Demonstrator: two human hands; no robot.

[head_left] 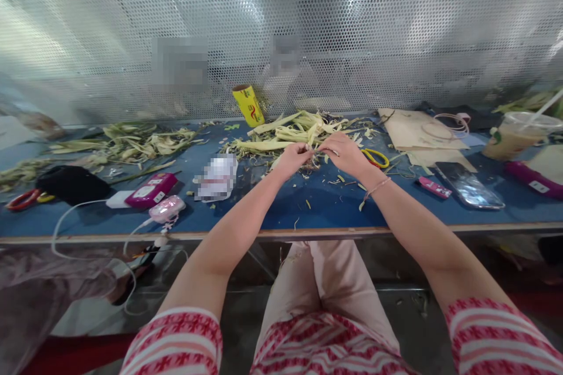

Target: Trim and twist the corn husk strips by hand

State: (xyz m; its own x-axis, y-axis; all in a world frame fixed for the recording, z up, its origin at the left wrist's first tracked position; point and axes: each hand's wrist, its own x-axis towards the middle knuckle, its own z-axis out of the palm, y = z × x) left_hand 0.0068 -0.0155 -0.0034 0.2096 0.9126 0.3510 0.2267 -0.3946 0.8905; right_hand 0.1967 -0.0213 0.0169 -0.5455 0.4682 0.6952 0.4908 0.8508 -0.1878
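Over the front of a heap of pale green plant stalks [285, 132], my left hand [295, 157] and my right hand [345, 152] meet with fingertips nearly together. Both are closed in a pinch on a thin piece of stalk [314, 152], mostly hidden by the fingers. Small trimmings and root bits lie scattered on the blue tabletop [325, 211] beneath them. Scissors with yellow and red handles [376, 158] lie just right of my right wrist. A yellow cardboard tube [248, 105] leans behind the heap.
A perforated metal panel [281, 23] closes the back. On the left are another stalk heap [132, 143], a magenta device [152, 189], a pink case [167, 208] and a trailing white cable [59, 225]. Brown paper [409, 129], a phone [468, 184] and an iced drink [514, 136] stand right.
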